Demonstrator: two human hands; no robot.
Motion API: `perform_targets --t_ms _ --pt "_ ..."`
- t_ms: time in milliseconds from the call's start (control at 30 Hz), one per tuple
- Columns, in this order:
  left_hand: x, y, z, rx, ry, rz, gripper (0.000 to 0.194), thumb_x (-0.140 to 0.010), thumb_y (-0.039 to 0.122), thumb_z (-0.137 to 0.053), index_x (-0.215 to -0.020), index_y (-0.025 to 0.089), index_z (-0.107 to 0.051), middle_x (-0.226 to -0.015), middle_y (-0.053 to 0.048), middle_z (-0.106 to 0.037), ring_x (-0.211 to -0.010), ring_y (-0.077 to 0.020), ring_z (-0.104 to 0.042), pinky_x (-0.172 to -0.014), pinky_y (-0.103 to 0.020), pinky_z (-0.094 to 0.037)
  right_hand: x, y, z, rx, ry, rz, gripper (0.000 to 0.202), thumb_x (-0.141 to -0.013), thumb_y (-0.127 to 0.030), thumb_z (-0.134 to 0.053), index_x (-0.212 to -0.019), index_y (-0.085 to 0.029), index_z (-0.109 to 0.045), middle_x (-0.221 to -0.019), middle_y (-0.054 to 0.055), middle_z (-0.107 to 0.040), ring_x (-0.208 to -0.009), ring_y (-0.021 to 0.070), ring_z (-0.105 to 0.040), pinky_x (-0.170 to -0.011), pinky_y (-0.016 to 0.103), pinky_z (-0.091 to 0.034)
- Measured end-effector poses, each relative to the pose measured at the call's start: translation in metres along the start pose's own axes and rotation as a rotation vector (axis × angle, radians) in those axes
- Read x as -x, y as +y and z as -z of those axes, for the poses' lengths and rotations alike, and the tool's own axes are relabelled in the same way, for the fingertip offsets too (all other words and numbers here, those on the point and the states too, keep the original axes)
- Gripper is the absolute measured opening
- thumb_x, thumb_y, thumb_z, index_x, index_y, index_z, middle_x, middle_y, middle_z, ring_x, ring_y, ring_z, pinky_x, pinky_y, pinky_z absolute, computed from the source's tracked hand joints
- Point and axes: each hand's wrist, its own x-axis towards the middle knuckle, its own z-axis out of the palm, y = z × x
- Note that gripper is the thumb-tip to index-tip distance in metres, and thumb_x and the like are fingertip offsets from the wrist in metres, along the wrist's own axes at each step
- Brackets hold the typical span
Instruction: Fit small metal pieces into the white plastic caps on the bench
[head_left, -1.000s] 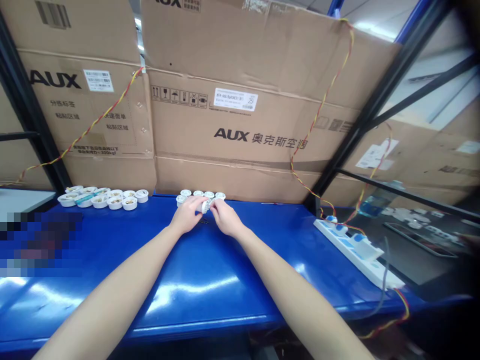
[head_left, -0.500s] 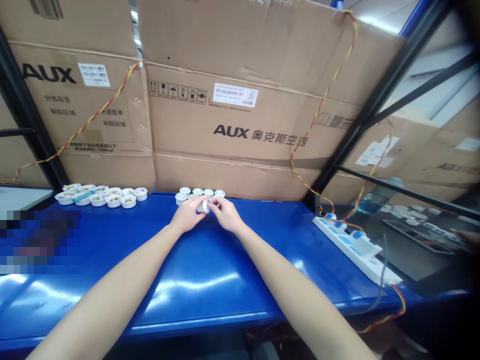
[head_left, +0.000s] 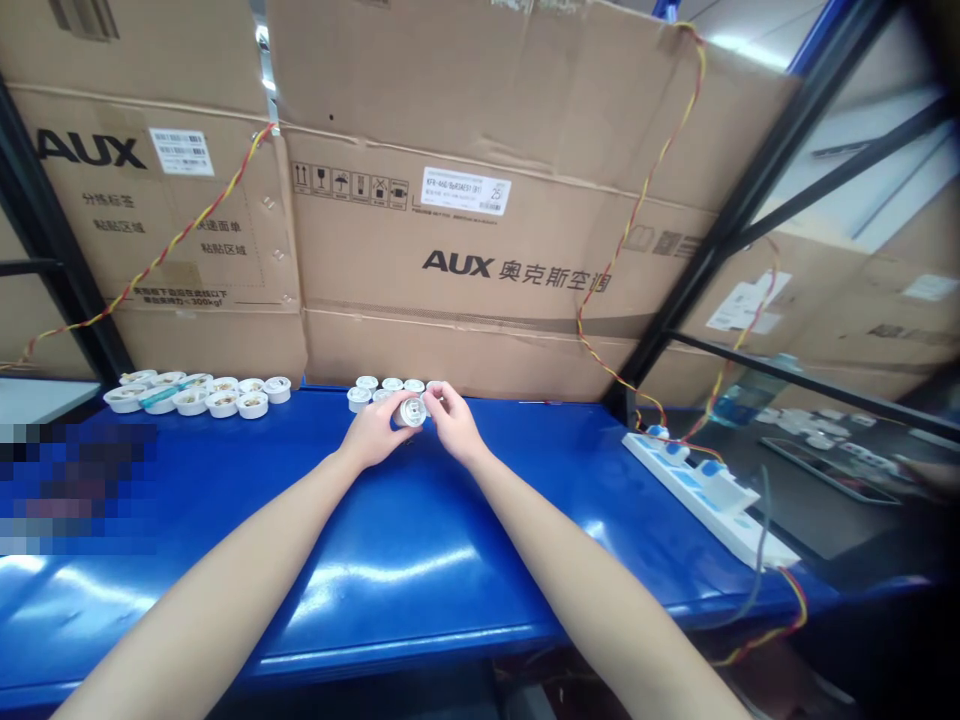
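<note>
My left hand grips a small round white part by its edge, its detailed inner face turned toward me. Just right of it, my right hand has its fingertips pinched together close to the part's rim; whatever they hold, if anything, is too small to make out. Behind my hands stand several similar round white parts in two short rows, partly hidden by my fingers. A tiny dark bit shows on the table under the held part.
At the left rear of the blue table stand several white round cups with small brassy pieces, a teal tool across them. A white power strip with cords lies at the right edge. Cardboard walls the back.
The round part has turned in my left hand so its face now points toward me. My right fingertips have drawn slightly away from its middle to its right side.
</note>
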Motion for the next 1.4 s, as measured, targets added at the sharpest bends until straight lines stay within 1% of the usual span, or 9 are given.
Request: perform_targets --t_ms 133,233,400,567,700,767,867,1033,1400 --pt "0.000 0.001 -0.002 -0.044 -0.007 0.013 0.047 -0.079 0.027 -0.064 -0.125 0.022 -0.056 -0.121 -0.005 -0.068 -0.108 -0.0244 -0.065 -0.093 -0.036 -0.051 0.004 -0.011 0.000 0.169 -0.064 0.082 0.041 -0.073 -0.042 -0.072 -0.108 -0.025 -0.060 -0.100 0.001 -0.068 -0.075 0.0153 -0.061 -0.071 0.027 -0.047" --pt "-0.001 -0.001 -0.002 -0.066 -0.007 0.002 0.050 -0.076 0.027 -0.067 -0.125 0.024 -0.056 -0.119 -0.005 -0.068 -0.107 -0.0246 -0.064 -0.094 -0.036 -0.051 0.003 -0.014 0.006 0.366 -0.086 0.086 0.041 -0.074 -0.042 -0.072 -0.111 -0.027 -0.063 -0.098 0.003 -0.070 -0.084 0.0198 -0.065 -0.074 0.029 -0.047" --pt "-0.003 -0.013 0.005 -0.191 0.072 -0.013 0.025 -0.081 0.030 -0.062 -0.105 0.024 -0.064 -0.115 -0.005 -0.067 -0.111 -0.0250 -0.060 -0.098 -0.038 -0.048 -0.006 0.000 0.035 0.780 -0.178 -0.135 0.050 -0.068 -0.049 -0.077 -0.111 -0.025 -0.068 -0.100 0.011 -0.072 -0.088 0.0289 -0.067 -0.071 0.033 -0.046" --pt "-0.003 -0.030 0.013 -0.337 0.248 0.263 0.014 -0.083 0.026 -0.057 -0.094 0.023 -0.066 -0.113 -0.007 -0.061 -0.108 -0.0264 -0.058 -0.094 -0.039 -0.048 -0.012 0.021 0.067 0.911 -0.407 -0.405 0.049 -0.064 -0.049 -0.078 -0.107 -0.026 -0.069 -0.107 0.011 -0.071 -0.097 0.0312 -0.066 -0.071 0.033 -0.047" --pt "-0.002 -0.035 0.014 -0.434 0.213 0.471 0.026 -0.080 0.028 -0.059 -0.106 0.025 -0.064 -0.126 -0.008 -0.055 -0.118 -0.0302 -0.052 -0.095 -0.042 -0.046 -0.014 0.022 0.087 1.020 -0.404 -0.594 0.064 -0.061 -0.047 -0.081 -0.118 -0.022 -0.065 -0.116 0.014 -0.067 -0.105 0.0330 -0.063 -0.080 0.037 -0.048" --pt "-0.001 -0.035 0.014 -0.438 0.136 0.532 0.033 -0.080 0.029 -0.059 -0.113 0.026 -0.061 -0.134 -0.009 -0.051 -0.123 -0.0315 -0.049 -0.096 -0.043 -0.045 -0.014 0.017 0.086 1.092 -0.288 -0.528 0.066 -0.063 -0.047 -0.081 -0.121 -0.019 -0.063 -0.121 0.017 -0.064 -0.113 0.0356 -0.058 -0.087 0.041 -0.047" --pt "0.000 -0.033 0.014 -0.431 0.043 0.587 0.032 -0.080 0.029 -0.059 -0.112 0.026 -0.056 -0.132 -0.009 -0.052 -0.120 -0.0311 -0.050 -0.094 -0.043 -0.046 -0.012 0.008 0.067 1.005 -0.188 -0.167 0.037 -0.083 -0.038 -0.066 -0.115 -0.020 -0.066 -0.119 0.013 -0.065 -0.113 0.0300 -0.058 -0.093 0.038 -0.044" --pt "-0.001 -0.028 0.015 -0.432 0.033 0.619 0.021 -0.081 0.029 -0.058 -0.100 0.024 -0.052 -0.121 -0.009 -0.054 -0.114 -0.0295 -0.054 -0.090 -0.042 -0.046 -0.007 0.015 0.017 0.603 -0.444 0.171 0.023 -0.095 -0.024 -0.051 -0.106 -0.026 -0.072 -0.110 0.005 -0.071 -0.101 0.0201 -0.065 -0.091 0.030 -0.046" --pt "0.000 -0.029 0.014 -0.438 0.046 0.611 0.016 -0.082 0.030 -0.057 -0.094 0.023 -0.049 -0.116 -0.009 -0.055 -0.111 -0.0290 -0.055 -0.088 -0.041 -0.046 -0.012 0.037 -0.001 0.392 -0.475 0.234 0.021 -0.092 -0.024 -0.058 -0.104 -0.026 -0.075 -0.107 0.004 -0.071 -0.097 0.0181 -0.065 -0.089 0.030 -0.048"
